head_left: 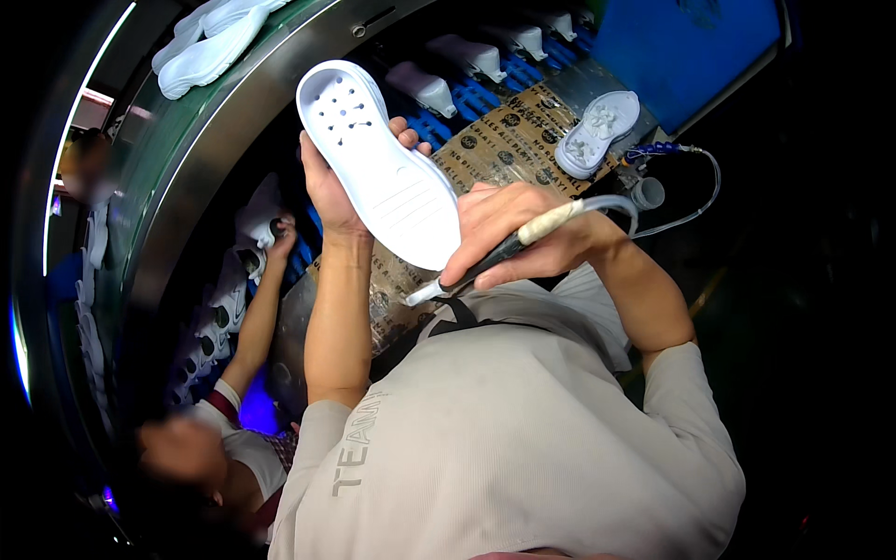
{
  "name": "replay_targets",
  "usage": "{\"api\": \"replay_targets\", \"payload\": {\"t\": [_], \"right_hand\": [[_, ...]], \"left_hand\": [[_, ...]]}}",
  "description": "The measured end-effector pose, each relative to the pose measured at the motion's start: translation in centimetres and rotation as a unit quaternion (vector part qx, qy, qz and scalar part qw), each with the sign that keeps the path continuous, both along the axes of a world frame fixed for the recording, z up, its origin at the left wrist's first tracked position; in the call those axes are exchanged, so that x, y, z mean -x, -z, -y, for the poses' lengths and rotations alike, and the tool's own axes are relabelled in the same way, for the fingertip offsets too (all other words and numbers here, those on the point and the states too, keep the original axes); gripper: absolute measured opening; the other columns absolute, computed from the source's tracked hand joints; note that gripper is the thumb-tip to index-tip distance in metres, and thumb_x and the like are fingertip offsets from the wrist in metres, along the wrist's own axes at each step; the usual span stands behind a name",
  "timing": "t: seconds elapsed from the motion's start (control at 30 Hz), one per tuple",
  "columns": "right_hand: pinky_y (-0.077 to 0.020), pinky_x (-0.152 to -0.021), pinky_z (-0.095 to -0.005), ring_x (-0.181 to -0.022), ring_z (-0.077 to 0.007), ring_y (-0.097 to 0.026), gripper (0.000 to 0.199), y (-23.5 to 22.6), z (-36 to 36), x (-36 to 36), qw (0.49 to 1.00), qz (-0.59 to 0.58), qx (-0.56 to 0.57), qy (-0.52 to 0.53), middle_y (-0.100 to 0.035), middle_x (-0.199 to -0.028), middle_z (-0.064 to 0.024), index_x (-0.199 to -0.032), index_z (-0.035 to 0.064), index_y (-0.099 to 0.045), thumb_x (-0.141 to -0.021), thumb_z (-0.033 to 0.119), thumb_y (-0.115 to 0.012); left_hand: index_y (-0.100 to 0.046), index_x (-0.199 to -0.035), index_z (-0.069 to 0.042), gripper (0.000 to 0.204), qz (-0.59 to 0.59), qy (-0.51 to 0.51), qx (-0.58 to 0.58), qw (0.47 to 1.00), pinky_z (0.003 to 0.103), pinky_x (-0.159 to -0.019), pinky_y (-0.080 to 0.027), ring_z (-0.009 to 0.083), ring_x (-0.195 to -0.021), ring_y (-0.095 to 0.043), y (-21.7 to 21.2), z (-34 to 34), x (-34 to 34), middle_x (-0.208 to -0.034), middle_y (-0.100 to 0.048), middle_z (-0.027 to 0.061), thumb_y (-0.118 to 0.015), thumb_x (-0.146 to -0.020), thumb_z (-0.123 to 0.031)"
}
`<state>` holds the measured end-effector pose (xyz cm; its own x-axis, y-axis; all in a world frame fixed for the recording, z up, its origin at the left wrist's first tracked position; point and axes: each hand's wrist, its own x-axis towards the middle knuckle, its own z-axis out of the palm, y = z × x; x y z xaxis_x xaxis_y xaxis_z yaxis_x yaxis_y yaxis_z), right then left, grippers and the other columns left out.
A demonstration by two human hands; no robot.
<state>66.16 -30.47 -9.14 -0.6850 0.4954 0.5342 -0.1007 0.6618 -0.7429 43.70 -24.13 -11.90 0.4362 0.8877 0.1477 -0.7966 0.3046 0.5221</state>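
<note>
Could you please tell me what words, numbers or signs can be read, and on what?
Pale shirt: large grey capitals, which I won't copy.
Brown bench covering: repeated dark lettering, likewise not copied.
White shoe sole: one small mark, too faint to read.

– How is the left hand (332, 198) placed?
– It is forward, fingers curled, with the left forearm (336, 317) reaching straight ahead.
– And the right hand (509, 229)?
– Its fingers are bent together; the right elbow (684, 334) points outward.
</note>
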Motion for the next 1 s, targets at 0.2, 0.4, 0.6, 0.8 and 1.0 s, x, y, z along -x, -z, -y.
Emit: {"api": "replay_targets", "payload": {"t": [0.2, 0.4, 0.6, 0.8, 1.0], "right_hand": [[-0.0449, -0.080, -0.0338, -0.081, -0.0168, -0.061, 0.028, -0.7, 0.2, 0.5, 0.994, 0.099, -0.046, 0.026, -0.069, -0.087, -0.0003, -0.112, 0.0148, -0.080, -0.084, 0.014, -0.082], [-0.0421, -0.075, -0.0334, -0.079, -0.0162, -0.059, 0.027, -1.1, -0.2, 0.7, 0.989, 0.094, -0.053, 0.099, -0.068, -0.085, -0.0011, -0.110, 0.0135, -0.081, -0.083, 0.015, -0.082], [-0.0413, -0.074, -0.0335, -0.078, -0.0170, -0.058, 0.030, -1.7, -0.1, 0.5, 0.986, 0.107, -0.065, 0.106, -0.065, -0.081, 0.0002, -0.109, 0.0145, -0.081, -0.079, 0.013, -0.084], [-0.0432, -0.074, -0.0332, -0.077, -0.0188, -0.056, 0.026, -2.5, -0.3, 0.3, 0.983, 0.158, -0.072, 0.056, -0.063, -0.078, -0.0027, -0.105, 0.0128, -0.082, -0.079, 0.012, -0.084], [-0.0476, -0.071, -0.0333, -0.077, -0.0186, -0.058, 0.032, -2.1, -1.0, -0.4, 0.978, 0.157, -0.117, 0.070, -0.065, -0.084, -0.0016, -0.111, 0.0137, -0.080, -0.079, 0.007, -0.082]], "left_hand": [[-0.046, -0.144, -0.004, 0.077, -0.040, 0.087, -0.091, 0.991, 0.048, -0.091, -0.051, 0.0270, -0.092, -0.059, -3.0, -2.1, 0.9, -0.105, -0.059, 0.0175, -0.022, -0.104, -0.066], [-0.053, -0.137, 0.003, 0.075, -0.250, 0.082, -0.143, 0.954, 0.038, -0.065, -0.068, 0.0324, -0.081, -0.076, -5.0, -3.4, 1.1, -0.102, -0.068, 0.0265, -0.025, -0.107, -0.059], [-0.063, -0.138, 0.002, 0.075, -0.560, 0.061, -0.141, 0.814, 0.035, -0.098, -0.053, 0.0266, -0.116, -0.066, -6.0, -4.3, 0.5, -0.129, -0.067, 0.0236, -0.049, -0.103, -0.063], [-0.066, -0.135, 0.000, 0.071, -0.648, 0.154, -0.183, 0.723, 0.036, -0.103, -0.048, 0.0267, -0.119, -0.063, -7.4, -4.4, 1.2, -0.131, -0.067, 0.0206, -0.054, -0.102, -0.061], [-0.064, -0.141, -0.005, 0.078, -0.661, 0.154, -0.152, 0.718, 0.034, -0.093, -0.054, 0.0272, -0.112, -0.069, -6.4, -4.3, 2.9, -0.132, -0.067, 0.0234, -0.050, -0.099, -0.069]]}}
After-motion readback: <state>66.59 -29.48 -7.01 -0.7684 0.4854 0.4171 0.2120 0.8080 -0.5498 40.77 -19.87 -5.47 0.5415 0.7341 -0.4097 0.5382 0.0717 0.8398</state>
